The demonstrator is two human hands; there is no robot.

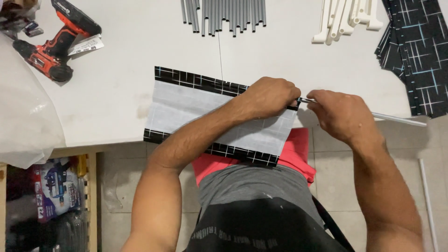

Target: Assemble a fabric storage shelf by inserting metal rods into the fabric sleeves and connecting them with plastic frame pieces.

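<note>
At the far left of the white table lies a red and black cordless drill, well apart from the work. Nearer the middle, a rectangular panel of white woven fabric with black grid-patterned borders lies flat with its near edge hanging just over the table's front edge. It looks light, limp and easy to crease, so it probably handles best when pinched at the hemmed border rather than on the loose white field. The left hand rests on the panel's far right corner, its grip clenched on the black border there, apparently holding the hem's mouth. Just beside it, the right hand has its grip closed around a thin grey metal rod, whose tip meets the border at the left hand while the rest runs out to the right above the table edge. The rod seems stiff, smooth and light, likely slippery, so a hold close to the entering end gives most control. Farther back lie a bundle of grey metal tubes, white plastic brackets and a stack of black grid-patterned fabric pieces.
</note>
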